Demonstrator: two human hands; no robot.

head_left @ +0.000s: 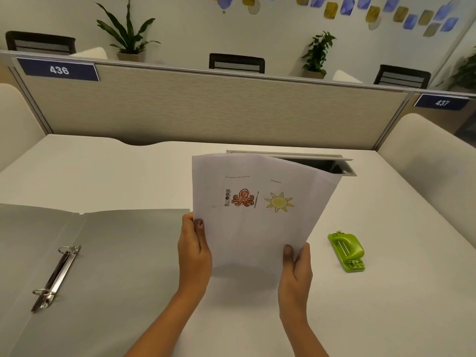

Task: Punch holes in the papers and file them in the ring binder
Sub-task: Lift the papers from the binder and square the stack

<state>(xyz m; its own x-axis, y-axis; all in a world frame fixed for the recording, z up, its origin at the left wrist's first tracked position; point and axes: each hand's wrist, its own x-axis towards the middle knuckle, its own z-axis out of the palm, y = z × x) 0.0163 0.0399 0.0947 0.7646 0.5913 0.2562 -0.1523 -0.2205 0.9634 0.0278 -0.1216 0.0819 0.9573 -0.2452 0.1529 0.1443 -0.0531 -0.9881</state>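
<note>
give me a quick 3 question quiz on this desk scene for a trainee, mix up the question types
1. True or false: the green hole punch lies on the desk to the right of the held papers.
2. Pick one: the ring binder is A) shut and standing upright, B) open flat on the desk, C) lying under the hole punch.
3. Fill the blank: the top sheet shows an octopus and a ____.

Key: 1 true; 2 B; 3 sun.

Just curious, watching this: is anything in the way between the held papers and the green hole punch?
Nothing visible. The left hand and right hand hold the papers; only bare table lies between them and the hole punch.
</note>
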